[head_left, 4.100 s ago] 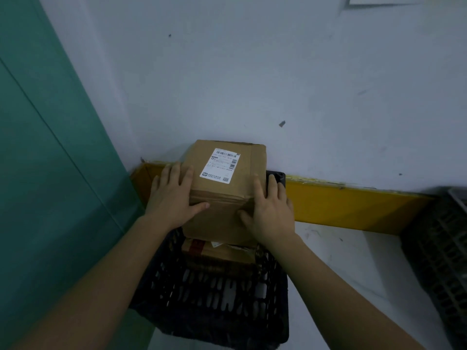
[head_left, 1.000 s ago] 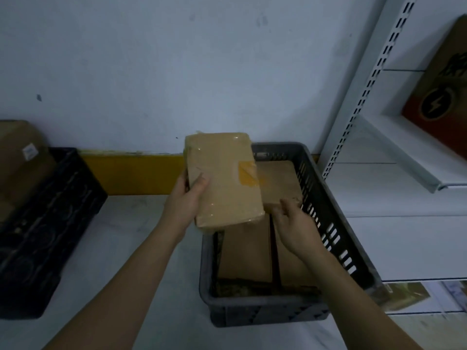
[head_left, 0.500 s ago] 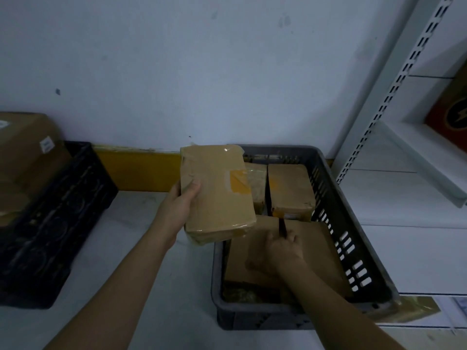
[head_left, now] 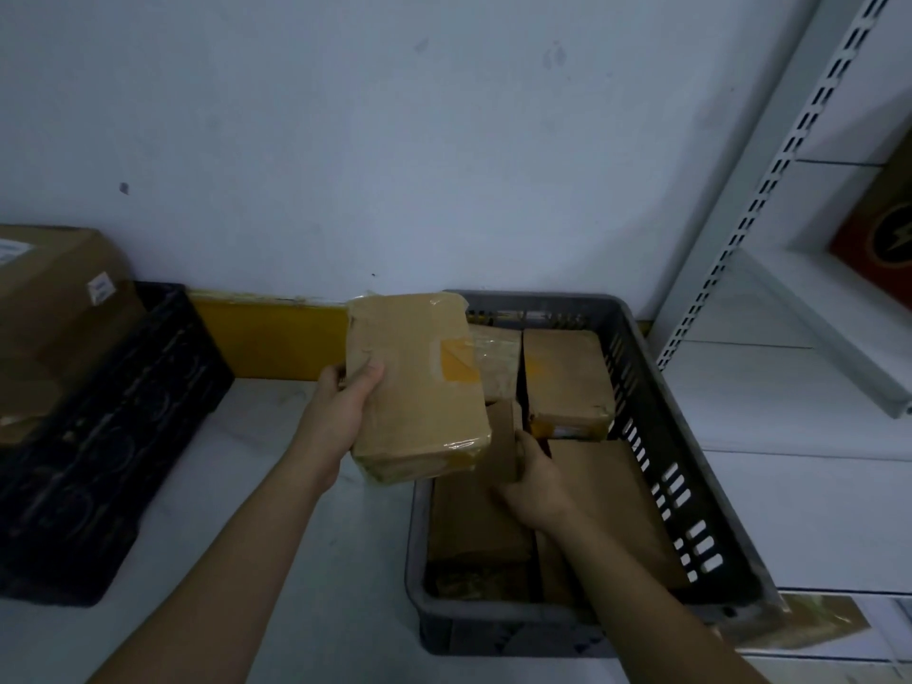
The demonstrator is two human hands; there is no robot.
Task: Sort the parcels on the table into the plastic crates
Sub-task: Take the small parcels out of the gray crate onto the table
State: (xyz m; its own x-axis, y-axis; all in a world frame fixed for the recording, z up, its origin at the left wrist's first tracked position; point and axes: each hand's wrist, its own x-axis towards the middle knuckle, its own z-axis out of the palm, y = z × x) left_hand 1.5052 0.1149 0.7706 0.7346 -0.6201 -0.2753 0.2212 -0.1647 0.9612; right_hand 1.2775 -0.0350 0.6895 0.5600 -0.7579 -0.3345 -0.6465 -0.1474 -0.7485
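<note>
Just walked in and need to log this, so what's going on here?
A person is sorting parcels. The left hand holds a taped brown parcel above the grey crate. The right hand grips a flat parcel inside the crate, tilting it up. A black crate with a large box sits to the left.

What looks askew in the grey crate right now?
One flat parcel in the grey crate stands tilted on edge, gripped by the right hand, while its neighbours lie flat. The left hand holds a taped parcel above the rim.
</note>
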